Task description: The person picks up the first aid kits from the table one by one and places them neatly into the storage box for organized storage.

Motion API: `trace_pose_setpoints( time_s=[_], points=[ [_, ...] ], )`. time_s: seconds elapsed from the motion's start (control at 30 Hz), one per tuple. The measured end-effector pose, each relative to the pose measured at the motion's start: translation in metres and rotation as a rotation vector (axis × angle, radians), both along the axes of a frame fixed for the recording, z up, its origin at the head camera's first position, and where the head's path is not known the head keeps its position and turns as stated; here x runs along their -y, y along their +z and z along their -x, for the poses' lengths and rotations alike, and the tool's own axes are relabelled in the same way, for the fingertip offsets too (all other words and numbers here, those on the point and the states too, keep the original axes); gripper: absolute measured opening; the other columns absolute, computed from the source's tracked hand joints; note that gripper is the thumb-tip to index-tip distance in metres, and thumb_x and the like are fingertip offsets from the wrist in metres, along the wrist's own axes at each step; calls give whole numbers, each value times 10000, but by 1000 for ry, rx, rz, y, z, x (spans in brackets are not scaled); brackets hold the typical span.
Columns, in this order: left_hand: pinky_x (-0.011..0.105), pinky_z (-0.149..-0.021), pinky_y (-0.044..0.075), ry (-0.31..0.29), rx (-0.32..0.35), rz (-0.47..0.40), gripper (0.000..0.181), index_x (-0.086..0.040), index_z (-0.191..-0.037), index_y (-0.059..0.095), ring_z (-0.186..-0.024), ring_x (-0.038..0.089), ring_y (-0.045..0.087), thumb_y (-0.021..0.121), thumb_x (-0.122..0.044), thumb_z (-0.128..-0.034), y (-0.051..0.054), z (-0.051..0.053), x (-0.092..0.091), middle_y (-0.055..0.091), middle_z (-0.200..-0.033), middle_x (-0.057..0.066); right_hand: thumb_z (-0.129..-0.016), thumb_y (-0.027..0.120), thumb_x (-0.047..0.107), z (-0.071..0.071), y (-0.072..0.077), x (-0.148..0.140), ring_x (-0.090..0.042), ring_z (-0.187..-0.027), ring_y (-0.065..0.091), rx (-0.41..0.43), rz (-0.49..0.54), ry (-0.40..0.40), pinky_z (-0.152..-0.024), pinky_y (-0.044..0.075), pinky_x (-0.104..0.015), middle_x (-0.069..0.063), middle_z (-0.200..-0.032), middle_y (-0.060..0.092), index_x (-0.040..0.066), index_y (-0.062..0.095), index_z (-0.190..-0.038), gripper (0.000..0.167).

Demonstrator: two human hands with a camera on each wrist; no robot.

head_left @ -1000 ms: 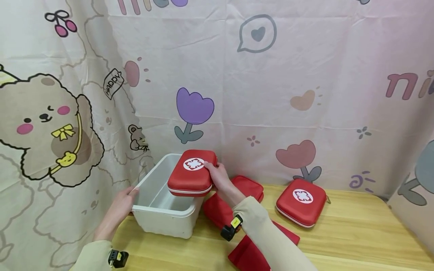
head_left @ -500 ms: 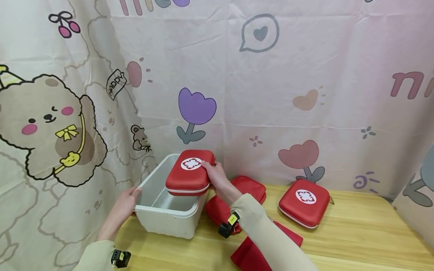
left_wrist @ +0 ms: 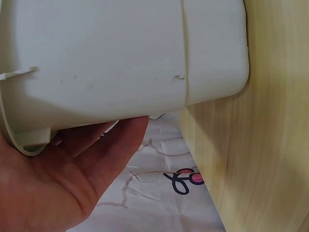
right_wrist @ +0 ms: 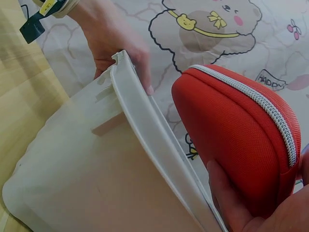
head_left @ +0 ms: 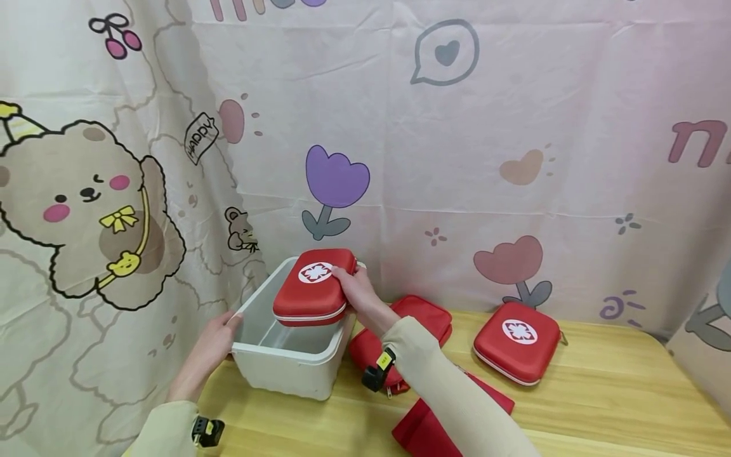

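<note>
A white plastic bin point(head_left: 280, 376) stands on the table, its front wall facing me. My left hand point(head_left: 212, 348) grips the bin's rim at the left front corner; in the left wrist view, fingers point(left_wrist: 118, 152) lie along the outside of the wall. Over the bin's opening hangs a red zippered first-aid case point(head_left: 308, 299) with a white emblem on top. My right hand point(head_left: 361, 293) holds the case by its right side, thumb on the top. From the right wrist view, the case point(right_wrist: 227, 140) is above the rim and apart from the bin's floor.
Another red first-aid case point(head_left: 516, 355) lies at the right on the wooden table point(head_left: 617, 393). A red pouch point(head_left: 425, 312) lies beside the bin, partly behind my right arm. Another flat red pouch point(head_left: 419, 428) is near the front. A printed curtain point(head_left: 411, 152) hangs behind.
The held case has moved slightly left, further over the bin's opening. The whole view has shifted a little. My left hand keeps its grip on the rim.
</note>
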State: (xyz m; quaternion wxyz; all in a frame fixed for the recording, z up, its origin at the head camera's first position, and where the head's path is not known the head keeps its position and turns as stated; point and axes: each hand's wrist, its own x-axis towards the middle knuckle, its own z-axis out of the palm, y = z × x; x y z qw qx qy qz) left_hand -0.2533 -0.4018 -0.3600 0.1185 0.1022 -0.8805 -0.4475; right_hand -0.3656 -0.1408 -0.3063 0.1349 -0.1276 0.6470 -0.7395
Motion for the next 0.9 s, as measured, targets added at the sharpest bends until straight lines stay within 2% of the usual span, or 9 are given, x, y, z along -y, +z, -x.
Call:
trace_pose_setpoints(
  time_s=[0.4,0.6,0.9],
  points=[
    [361,-627,535,7,-6,9,456,87,-1240,515,-858,276,602,284,-270,-1076,1,0,-2,602,-1057,248,-970,606,343,2,6,10,-239,-783,717,-29,-112,62,-675,579,-358,-94,-1031,682,84,402,-1322,482],
    [361,-639,536,7,-10,14,463,93,-1238,515,-871,287,601,280,-271,-1077,1,-1,-2,601,-1062,257,-985,584,324,4,10,18,-233,-755,716,-59,-184,97,-655,580,-356,-88,-1001,689,74,462,-1304,423],
    [385,-668,538,14,0,14,468,88,-1240,513,-903,307,591,282,-286,-1079,1,-1,-2,594,-1078,255,-983,597,302,13,15,29,-251,-733,715,-9,-274,124,-625,581,-360,-107,-979,679,63,435,-1326,449]
  ],
)
